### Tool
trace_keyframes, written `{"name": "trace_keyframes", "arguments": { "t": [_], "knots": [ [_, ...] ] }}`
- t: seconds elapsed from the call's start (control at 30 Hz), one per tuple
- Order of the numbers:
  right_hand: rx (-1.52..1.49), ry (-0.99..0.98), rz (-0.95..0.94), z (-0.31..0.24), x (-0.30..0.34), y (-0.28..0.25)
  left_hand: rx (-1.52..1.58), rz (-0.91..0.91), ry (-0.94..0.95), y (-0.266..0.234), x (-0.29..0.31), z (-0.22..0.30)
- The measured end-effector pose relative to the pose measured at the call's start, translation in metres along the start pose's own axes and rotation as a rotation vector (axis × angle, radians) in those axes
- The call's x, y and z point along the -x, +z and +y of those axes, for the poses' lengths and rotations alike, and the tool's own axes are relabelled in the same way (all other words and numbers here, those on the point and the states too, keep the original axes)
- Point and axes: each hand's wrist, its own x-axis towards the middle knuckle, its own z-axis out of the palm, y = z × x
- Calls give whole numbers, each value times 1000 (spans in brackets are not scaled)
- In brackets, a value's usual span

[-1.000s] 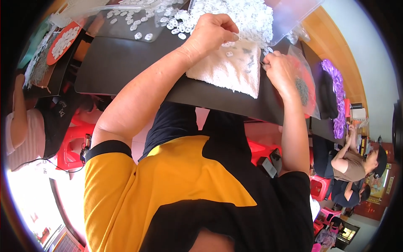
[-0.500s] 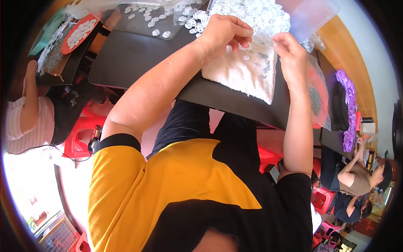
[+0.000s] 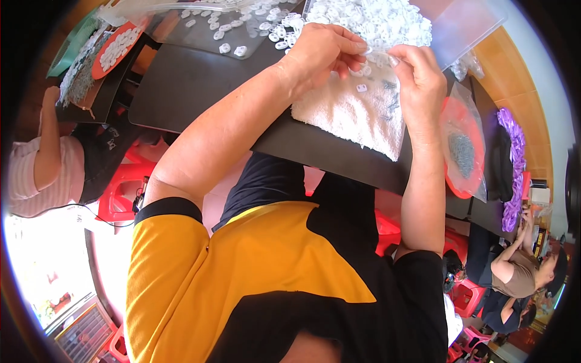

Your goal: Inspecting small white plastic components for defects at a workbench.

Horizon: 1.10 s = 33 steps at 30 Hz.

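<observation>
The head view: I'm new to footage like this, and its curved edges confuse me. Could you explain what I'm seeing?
There is no machine here: these are a person's own bare left hand and right hand. A wide fisheye camera worn on their head looks down, so straight edges bend near the rim. On the dark table lies a pale towel, with a heap of small white pieces beyond it. To the right, a red plate carries a grey heap. The hands are close together over the towel's far end; anything between their fingertips is too small to make out.
</observation>
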Motion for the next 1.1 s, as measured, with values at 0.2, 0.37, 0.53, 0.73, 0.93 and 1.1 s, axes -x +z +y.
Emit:
{"name": "trace_keyframes", "arguments": {
  "t": [0.2, 0.37, 0.53, 0.73, 0.93, 1.1],
  "knots": [
    [2, 26, -32, -1, 2, 1, -32, 1, 7, 1, -2, -2],
    [39, -8, -35, -2, 3, 1, -42, -1, 2, 2, -2, -3],
    [17, 8, -68, -3, 6, 4, -85, -3, 25, 4, -1, -4],
    [-77, 39, -115, 0, 9, 4, -116, 23, 59, 6, 2, -3],
    [-95, 81, -136, 0, 10, 3, -119, 30, 40, 5, 1, -5],
    [-109, 76, -117, 1, 11, 4, -117, 25, 39, 6, 2, -5]
  ]
}}
